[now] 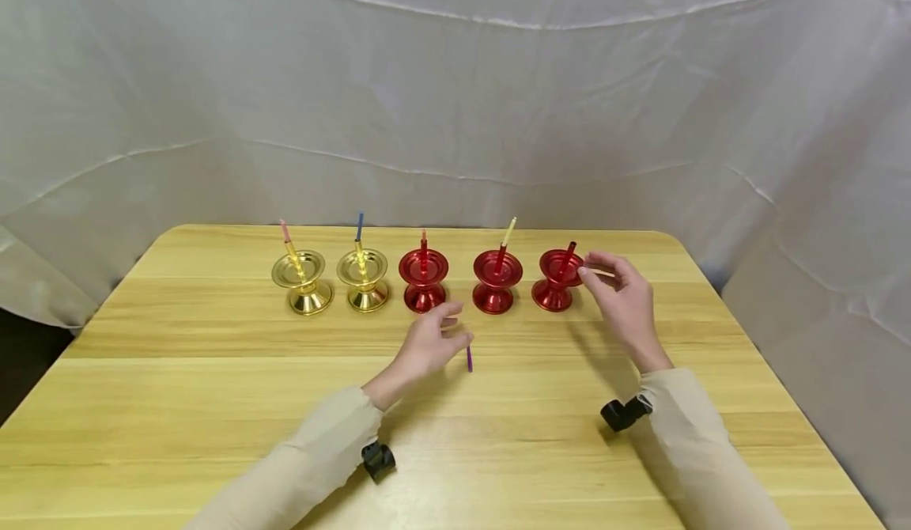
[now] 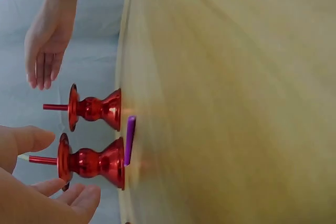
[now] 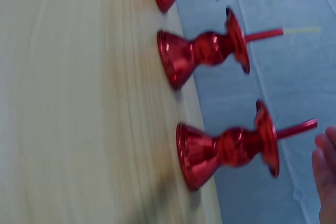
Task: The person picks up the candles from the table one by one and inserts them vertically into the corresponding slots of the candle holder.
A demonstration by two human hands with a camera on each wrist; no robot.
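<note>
A purple candle lies on the table just beyond my left hand, whose spread fingers hold nothing. In the left wrist view the same candle lies in front of the red candle holders. Near the rightmost red candle holder is my right hand, its thumb and fingers apart beside the dish. That holder's upright tube shows no candle in the right wrist view. The middle red holder bears a pale yellow candle. Another red holder, beyond my left hand, has a short red candle.
Two gold candle holders stand at the left of the row, one with a pink candle, the other with a blue candle. A light curtain hangs behind the wooden table.
</note>
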